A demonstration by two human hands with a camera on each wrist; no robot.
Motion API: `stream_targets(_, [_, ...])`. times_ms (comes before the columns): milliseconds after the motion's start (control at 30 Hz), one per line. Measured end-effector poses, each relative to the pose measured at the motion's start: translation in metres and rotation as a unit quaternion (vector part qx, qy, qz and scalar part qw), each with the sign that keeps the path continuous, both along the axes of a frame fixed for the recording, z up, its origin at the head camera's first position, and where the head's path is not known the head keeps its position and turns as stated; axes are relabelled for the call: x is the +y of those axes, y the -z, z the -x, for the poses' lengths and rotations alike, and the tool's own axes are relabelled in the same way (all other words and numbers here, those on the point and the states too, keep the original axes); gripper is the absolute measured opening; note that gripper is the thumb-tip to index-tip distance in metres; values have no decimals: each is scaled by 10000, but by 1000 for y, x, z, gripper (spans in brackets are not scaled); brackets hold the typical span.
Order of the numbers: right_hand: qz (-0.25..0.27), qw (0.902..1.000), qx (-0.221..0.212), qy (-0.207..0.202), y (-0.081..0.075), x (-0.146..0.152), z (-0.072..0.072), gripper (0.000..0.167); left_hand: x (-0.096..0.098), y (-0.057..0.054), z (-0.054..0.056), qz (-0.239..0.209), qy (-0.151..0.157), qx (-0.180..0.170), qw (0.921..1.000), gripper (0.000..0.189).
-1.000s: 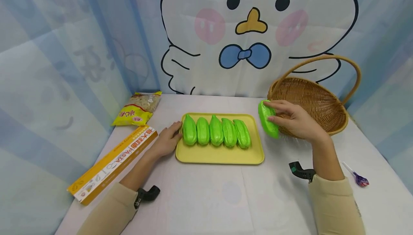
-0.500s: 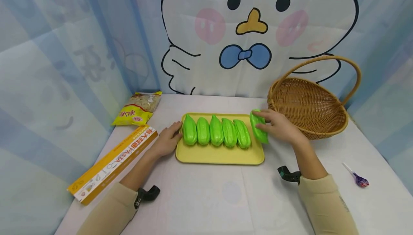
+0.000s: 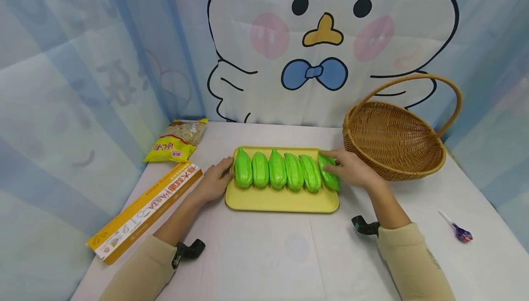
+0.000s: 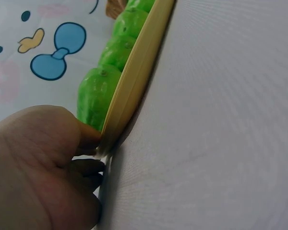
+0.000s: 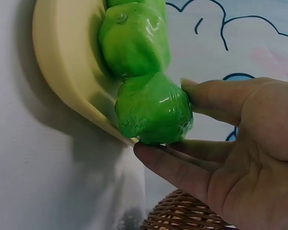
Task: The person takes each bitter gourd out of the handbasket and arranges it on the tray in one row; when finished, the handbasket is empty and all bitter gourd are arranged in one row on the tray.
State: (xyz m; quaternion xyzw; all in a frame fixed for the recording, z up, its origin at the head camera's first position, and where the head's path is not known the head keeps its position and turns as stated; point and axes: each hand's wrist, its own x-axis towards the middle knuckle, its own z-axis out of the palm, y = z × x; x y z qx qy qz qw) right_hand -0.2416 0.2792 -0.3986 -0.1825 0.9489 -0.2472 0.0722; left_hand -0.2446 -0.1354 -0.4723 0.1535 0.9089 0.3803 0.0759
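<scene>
A row of several glossy green gourd-like vegetables [image 3: 277, 168] lies on a yellow tray [image 3: 281, 203]. My right hand [image 3: 351, 168] holds the rightmost green gourd [image 3: 328, 171] at the tray's right rim. In the right wrist view its thumb [image 5: 216, 96] touches one side of this gourd [image 5: 156, 110] and the fingers lie against the other. The gourd leans against its neighbour. My left hand [image 3: 213, 180] rests at the tray's left edge with fairly straight fingers. In the left wrist view the thumb touches the tray rim [image 4: 134, 79]; other fingertips are partly hidden.
A wicker basket [image 3: 394, 140] with a tall handle stands tilted at the back right. A lollipop [image 3: 459, 232] lies at the right. On the left are a pasta box [image 3: 144, 211] and a yellow food bag [image 3: 177, 140]. A printed curtain [image 3: 264, 94] closes off the back.
My right hand has carried the green gourd leftward from in front of the basket and lowered it onto the tray's right end. The left hand has stayed at the tray's left edge.
</scene>
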Motion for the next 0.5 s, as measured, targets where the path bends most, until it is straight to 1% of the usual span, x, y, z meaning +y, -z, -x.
stream_targets(233, [43, 10000, 22, -73, 6, -1, 3, 52, 0, 1, 1, 13, -16, -2, 10000, 57])
stream_targets(367, [-6, 10000, 6, 2, 9, -1, 6, 52, 0, 2, 1, 14, -38, -22, 10000, 57])
stream_targets(500, [10, 9999, -126, 94, 12, 0, 6, 53, -1, 3, 2, 13, -34, -7, 10000, 57])
